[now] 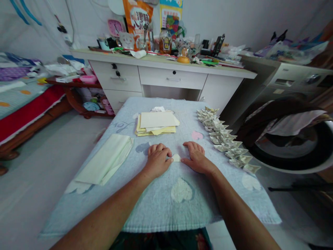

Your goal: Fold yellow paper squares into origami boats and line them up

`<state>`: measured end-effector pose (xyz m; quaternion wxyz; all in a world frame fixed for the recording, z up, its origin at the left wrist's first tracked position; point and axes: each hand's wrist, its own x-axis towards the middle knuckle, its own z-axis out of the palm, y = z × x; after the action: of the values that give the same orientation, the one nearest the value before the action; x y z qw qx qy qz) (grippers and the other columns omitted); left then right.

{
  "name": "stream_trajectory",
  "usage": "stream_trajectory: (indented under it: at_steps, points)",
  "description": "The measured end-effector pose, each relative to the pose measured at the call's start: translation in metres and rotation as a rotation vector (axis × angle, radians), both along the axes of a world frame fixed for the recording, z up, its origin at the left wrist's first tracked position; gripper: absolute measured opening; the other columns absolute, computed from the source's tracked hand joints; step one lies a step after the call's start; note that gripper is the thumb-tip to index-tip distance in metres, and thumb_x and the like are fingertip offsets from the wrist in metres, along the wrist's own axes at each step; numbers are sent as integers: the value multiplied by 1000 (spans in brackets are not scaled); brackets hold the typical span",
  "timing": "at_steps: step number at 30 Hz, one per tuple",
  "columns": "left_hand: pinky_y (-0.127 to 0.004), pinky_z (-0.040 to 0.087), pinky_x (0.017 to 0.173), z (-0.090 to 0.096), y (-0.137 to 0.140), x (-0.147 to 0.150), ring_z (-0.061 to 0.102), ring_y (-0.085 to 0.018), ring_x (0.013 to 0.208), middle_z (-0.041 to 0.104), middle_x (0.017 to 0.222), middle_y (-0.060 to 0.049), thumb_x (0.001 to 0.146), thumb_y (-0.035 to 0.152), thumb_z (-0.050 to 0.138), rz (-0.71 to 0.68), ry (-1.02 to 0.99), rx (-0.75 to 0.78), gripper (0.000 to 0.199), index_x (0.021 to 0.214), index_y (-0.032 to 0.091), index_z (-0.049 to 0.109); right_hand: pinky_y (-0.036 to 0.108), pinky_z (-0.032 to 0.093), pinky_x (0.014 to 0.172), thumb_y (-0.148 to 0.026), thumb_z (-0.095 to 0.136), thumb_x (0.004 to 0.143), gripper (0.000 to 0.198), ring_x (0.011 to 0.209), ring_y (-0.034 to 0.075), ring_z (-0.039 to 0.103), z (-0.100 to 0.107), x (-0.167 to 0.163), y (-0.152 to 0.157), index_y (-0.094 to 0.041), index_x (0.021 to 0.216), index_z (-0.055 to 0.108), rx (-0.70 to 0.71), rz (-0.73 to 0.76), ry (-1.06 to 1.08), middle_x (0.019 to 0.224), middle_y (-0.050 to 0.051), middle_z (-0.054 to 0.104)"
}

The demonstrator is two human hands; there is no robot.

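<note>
A small folded piece of white paper (176,158) lies on the cloth-covered table between my hands. At its left corner is my left hand (159,158), fingers curled together and thumb and forefinger closed at the paper's edge. My right hand (196,158) rests on the cloth with its thumb tip touching the right corner and its fingers held away from the thumb. Beyond them sits a stack of cream and yellow paper sheets (158,119). Several folded paper boats (223,139) stand in rows along the table's right side.
A long folded pale-green sheet (106,161) lies on the left of the blue patterned cloth (153,205). Behind the table is a white desk (163,62) crowded with jars and small items. An open front-loading washing machine (293,139) stands at right, a bed (31,114) at left.
</note>
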<state>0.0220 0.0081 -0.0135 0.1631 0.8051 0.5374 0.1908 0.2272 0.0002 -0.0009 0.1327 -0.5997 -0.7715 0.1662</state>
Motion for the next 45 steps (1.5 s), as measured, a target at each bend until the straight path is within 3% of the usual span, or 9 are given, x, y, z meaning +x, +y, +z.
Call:
stream_trajectory:
  at_steps: [4, 9, 13, 19, 24, 26, 29, 33, 45]
  points:
    - [-44, 31, 91, -2, 0, 0, 45, -27, 101, 58, 98, -4, 77, 32, 65, -6, -18, 13, 11, 86, 25, 65, 43, 31, 97, -27, 62, 79, 46, 116, 25, 42, 1, 5, 0, -22, 121, 45, 0, 18, 58, 124, 9, 51]
    - [-42, 32, 90, -4, 2, 0, 46, -26, 100, 58, 97, -4, 77, 30, 65, -28, -34, 30, 11, 86, 25, 65, 41, 31, 96, -28, 58, 85, 17, 111, 23, 44, -1, 0, -3, -22, 101, 55, 87, 34, 121, 115, 6, 53]
    - [-40, 32, 90, -1, 1, -1, 47, -24, 99, 61, 95, -2, 76, 27, 66, -66, -89, 16, 10, 85, 24, 63, 43, 30, 96, -42, 67, 78, 30, 109, 25, 43, -3, -9, -5, -20, 97, 58, 129, 109, 93, 111, 7, 52]
    - [-38, 32, 90, 4, -2, -2, 52, -21, 94, 64, 83, 1, 76, 20, 63, -116, -179, -24, 5, 77, 22, 59, 41, 30, 95, -30, 69, 78, 18, 109, 24, 43, -3, -12, -5, -20, 91, 60, 144, 164, 129, 111, 6, 52]
    - [-36, 34, 89, 4, -3, -2, 54, -19, 89, 63, 78, 2, 75, 17, 61, -154, -227, 2, 6, 74, 21, 58, 39, 33, 91, -30, 70, 77, 29, 103, 23, 45, -1, -13, -6, -20, 102, 59, 136, 136, 165, 105, 6, 53]
    - [-36, 35, 89, 3, -4, -1, 55, -18, 88, 63, 78, 2, 75, 16, 61, -169, -237, 20, 6, 74, 21, 58, 39, 32, 91, -28, 69, 79, 22, 104, 23, 44, -1, -13, -6, -21, 98, 62, 138, 160, 162, 107, 6, 54]
    - [-34, 37, 86, 2, -4, 0, 56, -19, 87, 63, 79, 2, 76, 19, 63, -162, -265, 22, 9, 83, 23, 60, 37, 31, 89, -28, 64, 85, 8, 102, 21, 46, -1, -11, -6, -22, 90, 66, 152, 194, 178, 103, 5, 56]
    - [-34, 39, 84, 3, -3, 1, 57, -20, 88, 66, 84, 0, 74, 30, 70, -176, -280, 33, 24, 96, 23, 62, 35, 31, 86, -31, 60, 89, 12, 91, 19, 49, -2, -11, -6, -21, 86, 67, 149, 238, 209, 83, 2, 60]
    - [-33, 39, 85, 5, -5, 2, 58, -18, 81, 63, 73, 0, 85, 31, 59, -192, -301, 48, 16, 72, 21, 61, 34, 33, 83, -42, 50, 93, 30, 84, 18, 52, 1, -13, -7, -20, 81, 66, 154, 298, 222, 75, 2, 61]
